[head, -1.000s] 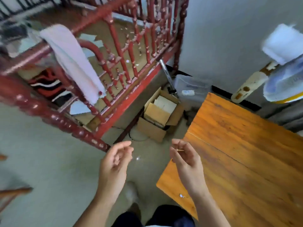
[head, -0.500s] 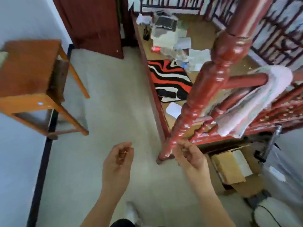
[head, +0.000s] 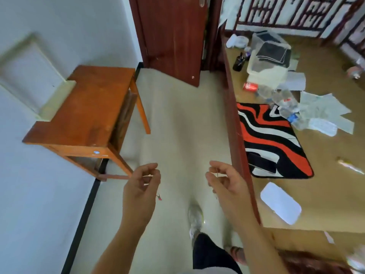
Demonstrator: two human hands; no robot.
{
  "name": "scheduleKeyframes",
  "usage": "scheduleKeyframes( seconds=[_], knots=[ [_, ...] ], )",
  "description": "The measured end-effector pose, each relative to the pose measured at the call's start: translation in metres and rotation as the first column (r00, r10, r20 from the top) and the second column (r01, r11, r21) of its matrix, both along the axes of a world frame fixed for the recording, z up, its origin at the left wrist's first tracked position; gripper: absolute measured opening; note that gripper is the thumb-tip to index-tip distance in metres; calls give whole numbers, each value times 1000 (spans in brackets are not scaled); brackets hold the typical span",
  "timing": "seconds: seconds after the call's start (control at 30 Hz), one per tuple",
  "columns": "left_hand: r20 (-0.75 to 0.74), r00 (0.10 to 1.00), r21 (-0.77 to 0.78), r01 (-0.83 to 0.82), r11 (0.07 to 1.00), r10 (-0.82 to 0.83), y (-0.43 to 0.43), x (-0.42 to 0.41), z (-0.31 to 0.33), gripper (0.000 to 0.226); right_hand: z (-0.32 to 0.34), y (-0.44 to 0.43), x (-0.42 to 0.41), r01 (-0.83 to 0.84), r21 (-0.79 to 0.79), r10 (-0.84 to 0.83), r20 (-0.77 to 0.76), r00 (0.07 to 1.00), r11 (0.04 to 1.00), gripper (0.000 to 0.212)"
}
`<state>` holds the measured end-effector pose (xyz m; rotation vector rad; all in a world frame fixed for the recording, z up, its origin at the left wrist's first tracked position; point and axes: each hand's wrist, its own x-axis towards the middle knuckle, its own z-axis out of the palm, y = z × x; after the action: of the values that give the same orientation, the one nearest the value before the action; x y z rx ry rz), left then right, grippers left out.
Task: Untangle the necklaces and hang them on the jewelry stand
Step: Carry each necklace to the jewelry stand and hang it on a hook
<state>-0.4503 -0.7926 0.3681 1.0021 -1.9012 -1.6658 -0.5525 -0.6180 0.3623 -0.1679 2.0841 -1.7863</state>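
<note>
My left hand point(head: 141, 192) pinched the necklace point(head: 159, 197), its red end dangling beside my fingers point(head: 152, 171); right hand point(head: 227, 186) pinched a thin strand point(head: 217, 172).

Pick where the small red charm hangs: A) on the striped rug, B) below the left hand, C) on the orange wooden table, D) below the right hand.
B: the red-charm necklace dangles from the pinch of the left hand; the right hand pinches only a thin strand.

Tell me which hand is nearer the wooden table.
Left. The left hand sits just right of the table's near leg; the right hand is farther right, beside the red rail. Both pinch necklace chain.
</note>
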Motion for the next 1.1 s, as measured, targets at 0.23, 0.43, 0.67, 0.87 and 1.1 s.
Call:
scheduleKeyframes(
  seconds=[0.23, 0.43, 0.67, 0.87, 1.1],
  knots=[
    [4, 982, -81, -186, 979, 186, -115, -121, 15, 17, 5, -146, -155, -245, 3, 245, 16, 969, 970, 22],
    [-81, 912, -52, -407, 912, 402, -207, -160, 40, 16, 51, -268, -235, -419, 38, 421, -47, 906, 907, 21],
    [-76, 824, -11, -563, 826, 561, -340, -192, 3, 17, 39, -439, -280, -585, 99, 593, -91, 800, 805, 22],
    [-68, 799, -53, -601, 797, 598, -462, -210, 16, 18, 58, -573, -298, -692, 107, 701, -123, 703, 714, 24],
    [-75, 723, -69, -691, 720, 687, -557, -224, 26, 18, 64, -684, -315, -800, 95, 805, -108, 584, 593, 19]
  ],
)
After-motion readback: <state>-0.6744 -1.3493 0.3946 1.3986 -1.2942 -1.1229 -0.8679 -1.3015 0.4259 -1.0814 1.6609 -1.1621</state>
